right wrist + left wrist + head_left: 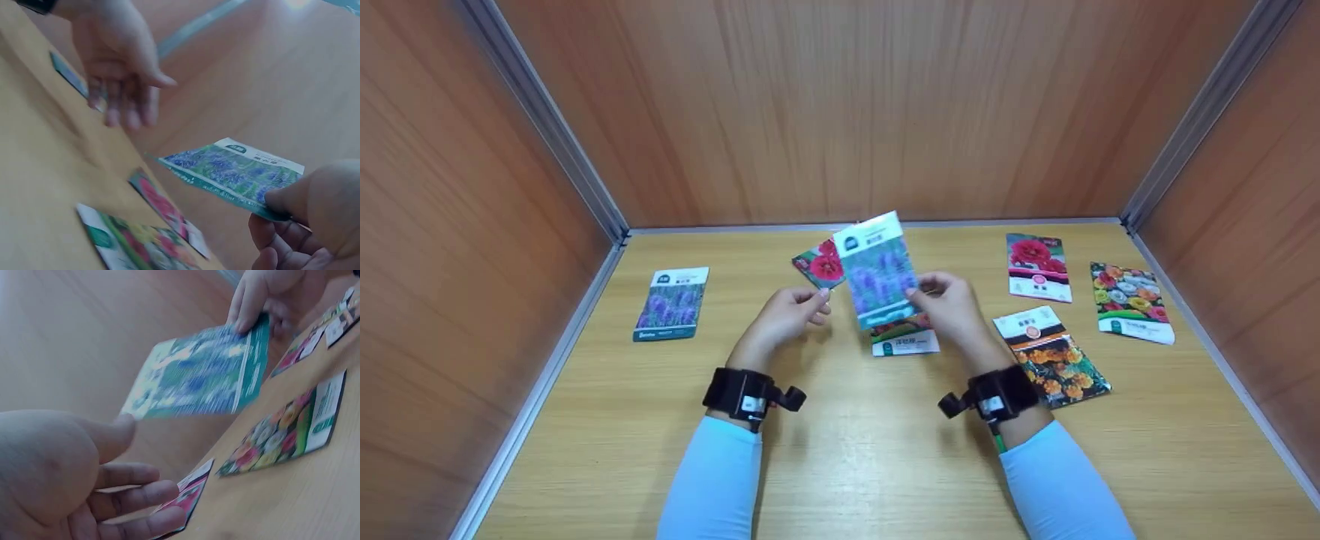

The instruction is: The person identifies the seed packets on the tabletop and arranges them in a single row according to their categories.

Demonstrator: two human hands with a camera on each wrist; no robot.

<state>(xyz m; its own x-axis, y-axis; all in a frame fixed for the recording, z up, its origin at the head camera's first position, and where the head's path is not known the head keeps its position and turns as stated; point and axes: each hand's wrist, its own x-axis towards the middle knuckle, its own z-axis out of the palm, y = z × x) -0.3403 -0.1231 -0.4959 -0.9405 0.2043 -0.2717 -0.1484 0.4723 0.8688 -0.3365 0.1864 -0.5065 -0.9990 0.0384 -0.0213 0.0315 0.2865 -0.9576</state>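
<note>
Right wrist: the right hand pinches a thin, green-edged packet with purple flowers near one corner; so slight a grip could let it swivel or slip. Left wrist: the left hand is loosely spread, holding nothing. Head: the packet is above a pale wood-grain desk, within brown wood-grain panels.

Wood-grain panels bound a pale tabletop on three sides; a bright glow may be a lamp.
</note>
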